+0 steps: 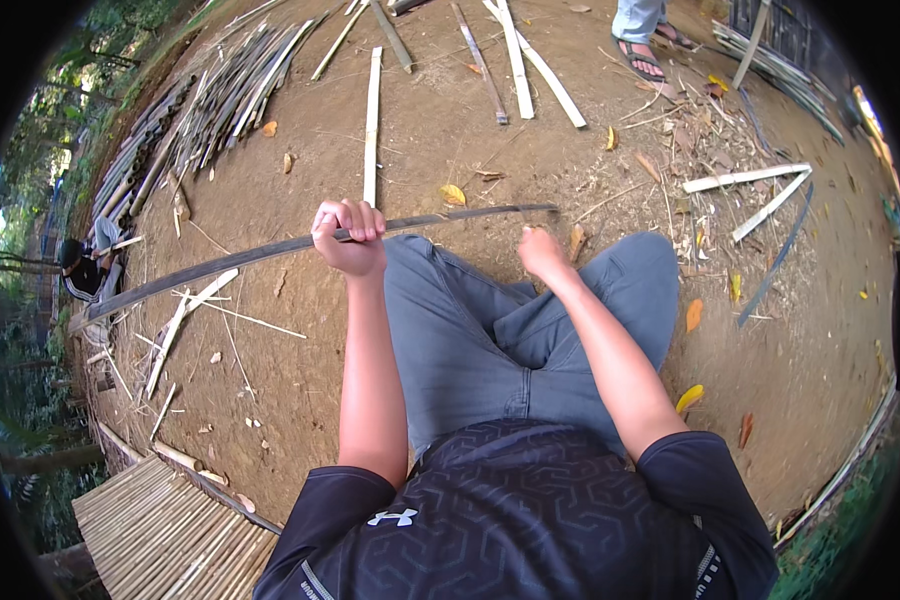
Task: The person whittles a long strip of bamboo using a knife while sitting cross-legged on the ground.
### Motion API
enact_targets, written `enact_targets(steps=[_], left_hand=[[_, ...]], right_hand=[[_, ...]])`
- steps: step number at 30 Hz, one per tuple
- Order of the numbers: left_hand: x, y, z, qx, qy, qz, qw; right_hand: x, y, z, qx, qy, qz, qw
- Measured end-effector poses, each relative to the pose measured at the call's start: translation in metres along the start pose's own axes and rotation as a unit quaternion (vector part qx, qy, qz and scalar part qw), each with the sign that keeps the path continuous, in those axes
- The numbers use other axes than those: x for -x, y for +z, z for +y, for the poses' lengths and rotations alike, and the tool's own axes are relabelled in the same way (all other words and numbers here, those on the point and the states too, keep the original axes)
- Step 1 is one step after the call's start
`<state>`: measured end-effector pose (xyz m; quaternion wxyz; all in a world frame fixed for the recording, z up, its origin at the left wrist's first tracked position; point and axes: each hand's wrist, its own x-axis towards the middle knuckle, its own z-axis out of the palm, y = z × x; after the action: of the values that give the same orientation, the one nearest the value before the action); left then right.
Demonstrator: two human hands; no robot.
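Note:
My left hand (pixel 350 236) is closed around a long dark bamboo strip (pixel 255 254), which runs from the far left across to just beyond my knees. The strip bends in a slight arc, its right end (pixel 540 208) a little past my right hand. My right hand (pixel 544 254) is closed in front of my right knee, just below that end and apart from it. What my right fingers hold, if anything, is too small to make out. Beyond my left hand a pale split bamboo strip (pixel 372 130) lies on the ground, pointing away from me.
Piled bamboo strips (pixel 235 95) lie at the far left. More strips (pixel 518 65) lie ahead, and pale pieces (pixel 765 182) at the right. A person in sandals (pixel 638 58) stands at the far right; another person (pixel 82 272) sits at the left. A slatted bamboo platform (pixel 170 520) is lower left.

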<state>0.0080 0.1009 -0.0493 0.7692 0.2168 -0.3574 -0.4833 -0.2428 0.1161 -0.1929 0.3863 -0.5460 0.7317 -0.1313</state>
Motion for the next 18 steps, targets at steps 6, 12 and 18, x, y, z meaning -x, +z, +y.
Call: enact_targets(steps=[6, 12, 18], left_hand=[[-0.007, 0.003, 0.001, -0.029, -0.023, 0.023, 0.999], [-0.003, 0.01, 0.003, -0.06, -0.007, -0.019, 0.998], [-0.008, 0.02, -0.003, -0.06, -0.024, 0.016, 0.998]], right_hand=[[0.023, 0.015, -0.018, -0.07, -0.008, 0.055, 0.996], [0.025, 0.0, -0.023, -0.077, -0.022, -0.004, 0.997], [0.005, -0.007, 0.001, -0.102, 0.034, 0.006, 0.994]])
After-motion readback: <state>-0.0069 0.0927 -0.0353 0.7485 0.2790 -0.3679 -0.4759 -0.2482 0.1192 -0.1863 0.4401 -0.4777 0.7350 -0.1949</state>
